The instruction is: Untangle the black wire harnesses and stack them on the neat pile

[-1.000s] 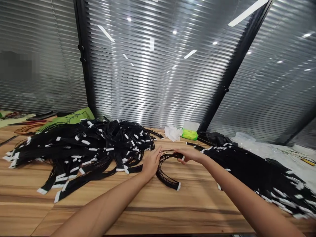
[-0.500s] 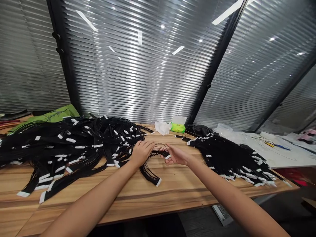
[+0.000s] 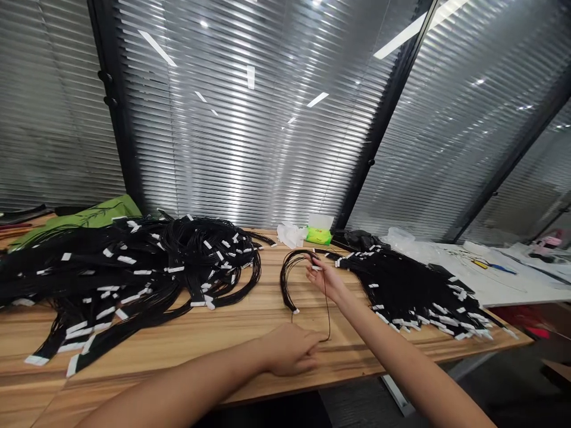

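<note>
Black wires tipped with white connectors cover much of the tabletop (image 3: 191, 351). Near twelve o'clock, the right hand (image 3: 325, 280) pinches narrowly at a white connector (image 3: 316, 268) on a small wire bundle (image 3: 286, 279), which arcs over to the left and ends in a second white connector (image 3: 295, 311) just above the wood. One thin loose wire (image 3: 328, 315) drops from the right hand and bends toward the left hand (image 3: 288, 351), which lies low on the tabletop near six o'clock with its fingers slightly spread. Whether it grips the wire, I cannot tell.

That slack wire looks the likeliest trouble: a sharp pull could drag it across the bundle and tangle it. A wide swing of the arc could also catch the large wire pile (image 3: 414, 294) at two o'clock, right beside the right hand, or the larger heap (image 3: 134, 267) at ten o'clock.

Along the far edge sit a crumpled white tissue (image 3: 291, 235), a green packet (image 3: 318, 236) and a black plastic bag (image 3: 357, 240). A green cloth (image 3: 80, 215) lies at ten o'clock, and a screwdriver (image 3: 495, 267) rests on a white sheet (image 3: 486, 285) near three o'clock.
</note>
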### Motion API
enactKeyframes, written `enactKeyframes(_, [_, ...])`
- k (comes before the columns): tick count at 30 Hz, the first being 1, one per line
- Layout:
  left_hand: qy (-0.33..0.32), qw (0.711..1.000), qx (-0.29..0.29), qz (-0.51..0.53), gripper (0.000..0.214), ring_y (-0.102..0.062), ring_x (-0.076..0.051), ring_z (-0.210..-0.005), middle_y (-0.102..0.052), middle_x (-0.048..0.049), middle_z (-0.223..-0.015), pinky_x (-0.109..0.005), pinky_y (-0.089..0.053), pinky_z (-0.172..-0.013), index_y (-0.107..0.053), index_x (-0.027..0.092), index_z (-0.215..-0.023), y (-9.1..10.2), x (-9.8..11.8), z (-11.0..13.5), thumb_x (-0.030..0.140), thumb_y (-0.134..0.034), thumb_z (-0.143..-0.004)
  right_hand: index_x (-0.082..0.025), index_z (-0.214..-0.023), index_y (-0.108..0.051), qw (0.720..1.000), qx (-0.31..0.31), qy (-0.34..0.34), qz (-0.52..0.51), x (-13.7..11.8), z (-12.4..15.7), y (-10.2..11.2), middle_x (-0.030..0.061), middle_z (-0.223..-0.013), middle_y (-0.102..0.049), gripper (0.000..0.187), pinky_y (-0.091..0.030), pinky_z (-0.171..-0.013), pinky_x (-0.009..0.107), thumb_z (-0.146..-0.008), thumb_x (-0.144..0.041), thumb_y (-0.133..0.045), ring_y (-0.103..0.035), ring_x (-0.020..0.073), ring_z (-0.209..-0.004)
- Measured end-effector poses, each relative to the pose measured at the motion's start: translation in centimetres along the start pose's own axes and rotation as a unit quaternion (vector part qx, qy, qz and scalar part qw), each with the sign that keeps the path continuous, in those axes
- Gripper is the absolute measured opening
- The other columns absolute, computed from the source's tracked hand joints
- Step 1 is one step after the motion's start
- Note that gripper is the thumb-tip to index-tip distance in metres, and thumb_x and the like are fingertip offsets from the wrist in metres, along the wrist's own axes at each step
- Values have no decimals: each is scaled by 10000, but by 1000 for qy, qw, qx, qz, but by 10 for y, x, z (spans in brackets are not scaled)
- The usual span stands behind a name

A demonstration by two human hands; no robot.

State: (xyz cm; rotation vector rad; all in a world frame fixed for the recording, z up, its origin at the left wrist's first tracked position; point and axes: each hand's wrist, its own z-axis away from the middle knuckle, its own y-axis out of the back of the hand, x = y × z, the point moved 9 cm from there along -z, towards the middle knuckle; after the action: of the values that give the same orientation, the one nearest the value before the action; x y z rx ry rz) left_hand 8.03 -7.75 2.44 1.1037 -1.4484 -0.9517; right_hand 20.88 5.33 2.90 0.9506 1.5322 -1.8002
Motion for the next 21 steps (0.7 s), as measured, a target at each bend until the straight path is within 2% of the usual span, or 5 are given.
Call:
enactKeyframes(8, [2,999,-19,-50,584,-655,-266,-869,-669,-138,-1079,-347,-485,-734,-341,119,-1382,-5,-2,0,405,-435,-883,-235,-963,-654,996,38,78,19,-16,11,30,-12,-927,-735,186,-542,-558,180,-789,-205,-595,-621,81,-603])
enactKeyframes(12, [51,988,134,-58,548,-563,-262,-1105,-601,-133,-1235,-438,-373,-988,-315,188,-1410,23,-12,6,330,-436,-895,-224,-936,-649,989,62,123,60,-32,-1,15,14,-911,-736,181,-513,-509,189,-760,-203,-609,-592,92,-565])
enactKeyframes(15, [91,960,262,-29,538,-430,-239,-1269,-434,-121,-1427,-440,-285,-1065,-305,218,-1414,49,-30,21,232,-421,-888,-266,-1038,-610,971,77,207,89,-72,-16,-25,-3,-1062,-700,266,-490,-544,171,-775,-230,-608,-602,91,-667])
enactKeyframes(17, [101,959,263,9,532,-410,-224,-1286,-384,-103,-1465,-420,-307,-1059,-338,222,-1389,50,-43,23,204,-440,-868,-313,-1127,-559,953,64,272,116,-101,-26,-69,-21,-1139,-664,354,-499,-656,196,-783,-255,-613,-614,108,-793])
enactKeyframes(21, [151,960,227,61,477,-352,-229,-1330,-342,-82,-1488,-429,-328,-1059,-439,230,-1303,39,-66,20,178,-480,-830,-261,-1229,-489,817,-75,480,311,-128,-27,-194,53,-1180,-622,377,-438,-916,329,-853,-249,-504,-555,184,-1092])
